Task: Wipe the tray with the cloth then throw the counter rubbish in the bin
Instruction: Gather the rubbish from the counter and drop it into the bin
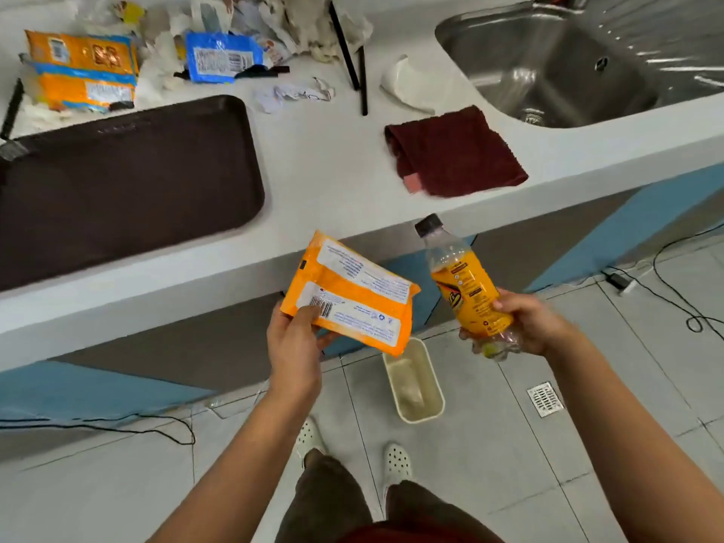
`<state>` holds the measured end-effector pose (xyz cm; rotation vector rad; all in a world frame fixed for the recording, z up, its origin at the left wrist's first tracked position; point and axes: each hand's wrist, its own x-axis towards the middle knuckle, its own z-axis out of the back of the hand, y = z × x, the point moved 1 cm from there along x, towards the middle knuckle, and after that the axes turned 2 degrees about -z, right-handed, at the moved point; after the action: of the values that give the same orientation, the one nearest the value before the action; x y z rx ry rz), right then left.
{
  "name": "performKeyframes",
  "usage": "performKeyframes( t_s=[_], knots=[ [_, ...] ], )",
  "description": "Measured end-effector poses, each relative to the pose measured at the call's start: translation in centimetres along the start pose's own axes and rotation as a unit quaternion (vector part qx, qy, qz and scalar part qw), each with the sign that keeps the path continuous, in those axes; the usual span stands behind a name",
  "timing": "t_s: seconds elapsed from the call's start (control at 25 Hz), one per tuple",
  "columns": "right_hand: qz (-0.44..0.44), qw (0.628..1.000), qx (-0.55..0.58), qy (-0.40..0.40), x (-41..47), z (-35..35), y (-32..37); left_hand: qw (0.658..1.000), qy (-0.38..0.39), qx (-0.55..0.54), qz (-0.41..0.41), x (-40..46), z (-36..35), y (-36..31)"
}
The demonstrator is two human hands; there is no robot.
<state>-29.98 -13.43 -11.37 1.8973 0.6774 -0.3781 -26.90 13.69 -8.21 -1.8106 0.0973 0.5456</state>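
My left hand (294, 346) pinches an orange snack wrapper (352, 295) in front of the counter edge. My right hand (529, 323) grips an orange-labelled plastic bottle (466, 288) with a black cap, tilted to the left. Both are held above a cream bin (437, 389) on the floor, which has some paper inside. A dark brown tray (129, 182) lies on the white counter at the left. The dark red cloth (454, 150) lies folded near the counter's front edge, right of the tray.
More rubbish sits at the back of the counter: orange packets (82, 72), a blue wrapper (221, 56), crumpled paper (294, 96), black sticks (352, 52), a white plastic piece (411, 84). A steel sink (556, 68) is at the right. Cables (666, 291) and a floor drain (545, 399) are below.
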Motion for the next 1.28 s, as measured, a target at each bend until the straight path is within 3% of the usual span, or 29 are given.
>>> performKeyframes(
  t_s=[0.24,0.44,0.6,1.0,1.08,1.2,1.28],
  knots=[
    [-0.161,0.987,0.018,-0.016,-1.6,5.7,-8.0,0.990,-0.038,0.103,0.086,-0.1,0.2,9.6],
    [-0.242,0.963,0.020,-0.119,0.2,8.0,-16.6,0.982,-0.041,0.131,0.130,2.0,-0.9,15.9],
    [-0.268,0.938,0.036,-0.216,3.1,8.4,-21.5,0.972,-0.012,0.153,0.176,3.5,-1.7,21.0],
    [-0.321,0.898,0.064,-0.295,14.6,12.5,-31.4,0.958,0.082,0.200,0.188,12.3,-2.1,36.6],
    [-0.304,0.900,0.085,-0.301,16.9,13.4,-32.7,0.916,0.131,0.311,0.216,14.0,-1.8,39.6],
    [-0.263,0.875,0.062,-0.402,18.7,14.8,-34.3,0.779,0.244,0.485,0.315,14.5,-0.5,41.5],
    [-0.259,0.852,-0.009,-0.454,18.0,14.5,-34.8,0.755,0.249,0.519,0.315,14.1,1.1,41.0]
  ],
)
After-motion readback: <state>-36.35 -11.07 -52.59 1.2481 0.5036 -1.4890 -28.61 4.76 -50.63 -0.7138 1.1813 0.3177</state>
